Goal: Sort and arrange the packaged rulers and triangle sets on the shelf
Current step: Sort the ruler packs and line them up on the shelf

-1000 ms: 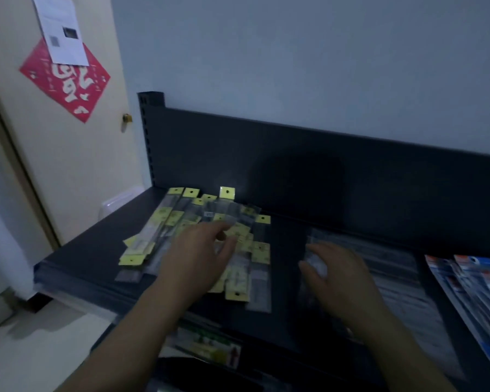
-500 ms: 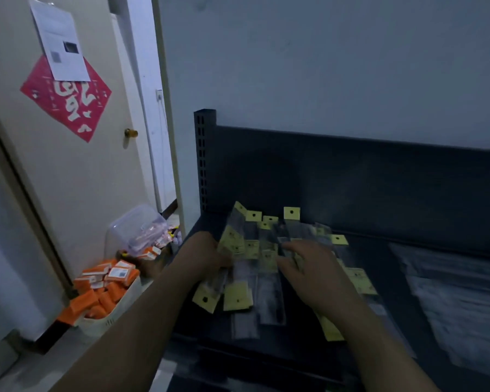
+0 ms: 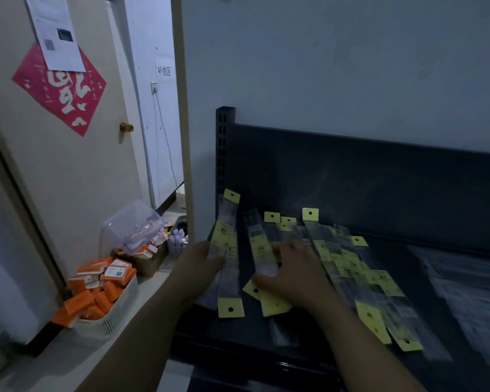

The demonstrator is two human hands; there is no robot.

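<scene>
Several clear ruler packs with yellow header cards (image 3: 348,258) lie fanned out on the dark shelf (image 3: 408,216). My left hand (image 3: 201,264) grips a small bundle of ruler packs (image 3: 224,241) at the shelf's left end, thumb over them. My right hand (image 3: 292,273) lies flat with spread fingers on the packs in the middle of the pile, one pack (image 3: 259,244) sticking out beyond its fingertips. Clear flat packs (image 3: 464,281), perhaps triangle sets, lie at the right; the dim light blurs them.
The shelf's upright post (image 3: 224,154) and back panel stand behind the pile. To the left, below the shelf, a white basket of orange boxes (image 3: 102,295), a clear plastic tub (image 3: 133,224) and a cardboard box sit on the floor by a door (image 3: 68,165).
The view has swung left and closer. My left hand has taken a bundle of packs at the left end, and my right hand has spread flat over the middle of the pile.
</scene>
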